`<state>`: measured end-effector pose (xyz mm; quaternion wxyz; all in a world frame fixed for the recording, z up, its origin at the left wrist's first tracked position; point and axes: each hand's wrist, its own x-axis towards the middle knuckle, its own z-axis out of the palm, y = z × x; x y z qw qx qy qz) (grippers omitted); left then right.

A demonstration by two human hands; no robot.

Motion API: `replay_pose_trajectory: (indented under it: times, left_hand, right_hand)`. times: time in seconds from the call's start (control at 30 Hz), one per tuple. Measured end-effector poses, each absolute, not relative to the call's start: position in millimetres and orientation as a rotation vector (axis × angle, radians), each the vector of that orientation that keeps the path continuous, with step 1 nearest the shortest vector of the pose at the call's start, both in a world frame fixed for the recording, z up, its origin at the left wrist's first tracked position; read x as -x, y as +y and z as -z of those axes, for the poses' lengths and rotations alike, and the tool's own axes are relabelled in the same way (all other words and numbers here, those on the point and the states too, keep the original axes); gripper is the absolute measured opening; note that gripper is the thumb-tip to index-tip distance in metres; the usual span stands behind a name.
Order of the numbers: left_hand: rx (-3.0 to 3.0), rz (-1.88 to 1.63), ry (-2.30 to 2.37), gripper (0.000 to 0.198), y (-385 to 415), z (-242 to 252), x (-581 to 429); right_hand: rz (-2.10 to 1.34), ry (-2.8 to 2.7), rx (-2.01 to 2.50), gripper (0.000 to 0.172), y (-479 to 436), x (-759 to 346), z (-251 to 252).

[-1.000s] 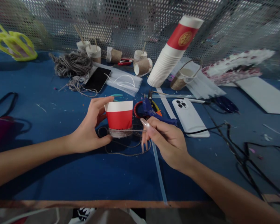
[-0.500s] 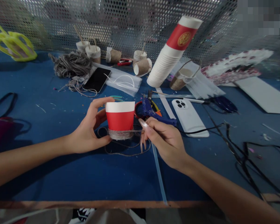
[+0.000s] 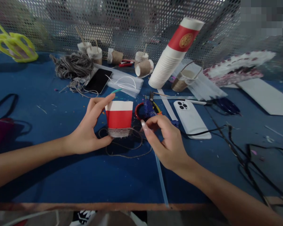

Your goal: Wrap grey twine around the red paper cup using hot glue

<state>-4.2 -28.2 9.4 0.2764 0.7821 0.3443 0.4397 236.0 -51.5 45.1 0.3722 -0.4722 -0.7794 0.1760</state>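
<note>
The paper cup is short, with a white band around the upper third, a red body below it, and several turns of grey-brown twine wound tightly around its lowest part. It stands upright near the middle of the blue table, its long axis running 12 to 6 o'clock. The wider white end points to 12 and the twine-wrapped end rests at 6, down at the tabletop. The view does not show whether the top is open. The left hand comes in from 9 o'clock and is clamped on the cup, thumb pressed against the twine band at the bottom and forefinger stretched up along the white edge. The right hand sits at 4 o'clock from the cup, just beside it. Its thumb and forefinger tips are drawn close together where a loose strand of twine leaves the cup, but I cannot tell if the strand is pinched between them. That strand loops over the table at 5 o'clock. A blue glue gun lies at 2 o'clock, with a white phone beyond it at 3. A leaning stack of cups stands at 1 o'clock, a black phone lies at 11, and a clear glue stick runs toward 5 under the right hand.
</note>
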Motion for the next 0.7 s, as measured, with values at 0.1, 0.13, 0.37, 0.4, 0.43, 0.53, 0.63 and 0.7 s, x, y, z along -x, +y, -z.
replay_pose_trajectory:
  times: [0.1, 0.13, 0.37, 0.4, 0.43, 0.53, 0.63, 0.7]
  left_hand:
    - [-2.160, -1.168, 0.970, 0.095, -27.6, -14.3, 5.3]
    - [-2.171, -1.160, 0.967, 0.094, -27.7, -15.5, 5.4]
    - [-2.166, -1.115, 0.910, 0.095, -31.6, -17.8, 3.8]
    - [-2.168, -1.107, 0.909, 0.095, -32.0, -18.3, 3.6]
    - [-2.174, -1.103, 0.908, 0.094, -32.3, -18.8, 3.4]
    - [-2.188, -1.091, 0.897, 0.093, -32.7, -20.5, 2.6]
    - [-2.178, -1.096, 0.900, 0.092, -33.0, -20.8, 2.1]
    - [-2.175, -1.100, 0.902, 0.093, -33.4, -20.5, 2.4]
  right_hand:
    - [-0.191, -1.975, 1.128, 0.024, -52.8, -236.5, -42.9]
    - [-0.184, -1.958, 1.060, 0.032, -53.3, -236.5, -42.4]
    - [-0.566, -1.933, 0.796, 0.039, -59.6, -234.4, -41.0]
    - [-0.596, -1.946, 0.800, 0.037, -60.4, -234.1, -41.2]
    - [-0.627, -1.955, 0.805, 0.035, -60.9, -233.8, -41.4]
    - [-0.673, -1.955, 0.816, 0.033, -61.3, -233.2, -41.8]
    - [-0.679, -1.960, 0.832, 0.030, -60.8, -233.0, -41.5]
    - [-0.670, -1.964, 0.834, 0.029, -60.1, -233.1, -40.7]
